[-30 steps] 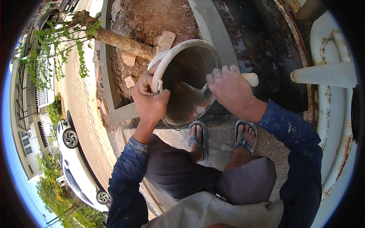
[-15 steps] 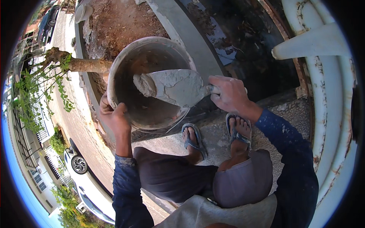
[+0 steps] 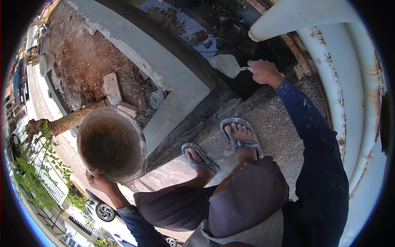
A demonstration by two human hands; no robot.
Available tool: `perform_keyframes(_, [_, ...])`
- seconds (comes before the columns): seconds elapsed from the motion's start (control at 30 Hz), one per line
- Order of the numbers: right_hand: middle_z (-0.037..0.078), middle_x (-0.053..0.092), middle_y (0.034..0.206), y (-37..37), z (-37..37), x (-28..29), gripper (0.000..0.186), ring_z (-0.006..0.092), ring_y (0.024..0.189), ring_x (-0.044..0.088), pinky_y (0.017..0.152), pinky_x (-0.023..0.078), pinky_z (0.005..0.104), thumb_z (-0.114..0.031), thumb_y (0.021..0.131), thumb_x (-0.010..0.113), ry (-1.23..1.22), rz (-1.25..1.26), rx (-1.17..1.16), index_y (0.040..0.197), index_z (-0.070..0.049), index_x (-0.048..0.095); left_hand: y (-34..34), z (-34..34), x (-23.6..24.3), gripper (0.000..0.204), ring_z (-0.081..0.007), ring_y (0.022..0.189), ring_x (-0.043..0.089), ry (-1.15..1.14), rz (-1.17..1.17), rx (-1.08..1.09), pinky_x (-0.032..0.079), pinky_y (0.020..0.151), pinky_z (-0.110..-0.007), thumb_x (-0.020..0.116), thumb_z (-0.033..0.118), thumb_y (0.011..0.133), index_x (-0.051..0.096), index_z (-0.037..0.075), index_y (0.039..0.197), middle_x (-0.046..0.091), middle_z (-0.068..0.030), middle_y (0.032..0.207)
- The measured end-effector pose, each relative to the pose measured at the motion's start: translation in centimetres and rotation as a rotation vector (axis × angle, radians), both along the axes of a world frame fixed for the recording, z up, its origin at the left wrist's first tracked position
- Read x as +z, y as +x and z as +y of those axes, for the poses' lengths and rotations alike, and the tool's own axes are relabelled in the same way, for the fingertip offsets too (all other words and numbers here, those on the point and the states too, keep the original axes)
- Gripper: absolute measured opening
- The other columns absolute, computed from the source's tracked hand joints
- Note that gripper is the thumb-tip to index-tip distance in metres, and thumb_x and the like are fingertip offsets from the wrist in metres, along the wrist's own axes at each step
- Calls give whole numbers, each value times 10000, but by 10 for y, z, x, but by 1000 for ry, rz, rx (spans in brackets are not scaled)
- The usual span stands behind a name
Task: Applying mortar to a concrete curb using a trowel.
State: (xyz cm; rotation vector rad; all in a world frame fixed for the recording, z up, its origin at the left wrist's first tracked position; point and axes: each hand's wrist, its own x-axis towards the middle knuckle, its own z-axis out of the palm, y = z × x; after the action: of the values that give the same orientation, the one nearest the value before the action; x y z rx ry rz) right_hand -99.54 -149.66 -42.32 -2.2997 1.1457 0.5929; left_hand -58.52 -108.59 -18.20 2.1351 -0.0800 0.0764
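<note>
1. White curved railing (image 3: 354,123): sweeps along the right side and, with a white pipe (image 3: 296,14) crossing above, bounds the person's standing room on that side.
2. Grey concrete ledge (image 3: 173,78): runs diagonally from the upper left and turns a corner above the sandalled feet; bare soil (image 3: 86,57) lies to its left, a dark wet recess (image 3: 230,29) to its right.
3. Pebbled step (image 3: 271,127): bare surface lies between the feet and the railing.
4. Bucket (image 3: 112,144): round, mortar-stained, mouth facing the camera, held out over the ledge's outer edge at the person's left, apart from the trowel.
5. Trowel (image 3: 225,64): grey blade over the dark recess, just beyond the ledge corner.
6. Right hand (image 3: 265,71): fist wrapped around the trowel handle.
7. Left hand (image 3: 98,181): fingers clasping the bucket's lower rim.
</note>
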Motion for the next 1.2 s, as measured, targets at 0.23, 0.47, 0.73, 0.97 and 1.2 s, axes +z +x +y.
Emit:
perform_keyframes(0.23, [119,707,923,23,29,-87,148,294,897,683,718,536,406,-169,775,618,-54,113,-7,856,-111,726,17,32,-4,125,-193,636,474,159,19,165,423,589,-326,544,-10,683,502,7,799,507,-76,747])
perform_keyframes(0.47, [96,698,925,61,75,-61,204,280,876,682,694,533,408,-175,782,626,-82,96,54,957,-77,663,29,51,-9,146,-199,628,429,168,48,233,401,583,-342,571,15,650,430,52,662,454,-62,715])
perform_keyframes(0.73, [111,690,1001,48,37,-77,204,307,949,665,800,526,407,-163,833,581,44,118,-153,994,-74,670,30,44,-11,125,-192,668,449,212,-2,158,409,633,-321,543,-14,658,452,62,702,467,-56,746])
perform_keyframes(0.97, [141,673,1013,43,50,-138,177,324,980,643,826,513,429,-165,813,580,154,184,-88,942,-90,674,32,49,-5,176,-156,679,495,336,-36,108,427,642,-272,516,-73,660,518,50,787,529,-46,778])
perform_keyframes(1.2, [127,672,1004,47,43,-84,217,324,938,655,796,514,447,-222,842,590,126,34,-80,1005,-86,636,29,45,-3,166,-168,683,508,491,-114,-20,445,652,-287,523,-66,666,518,41,793,543,-59,789])
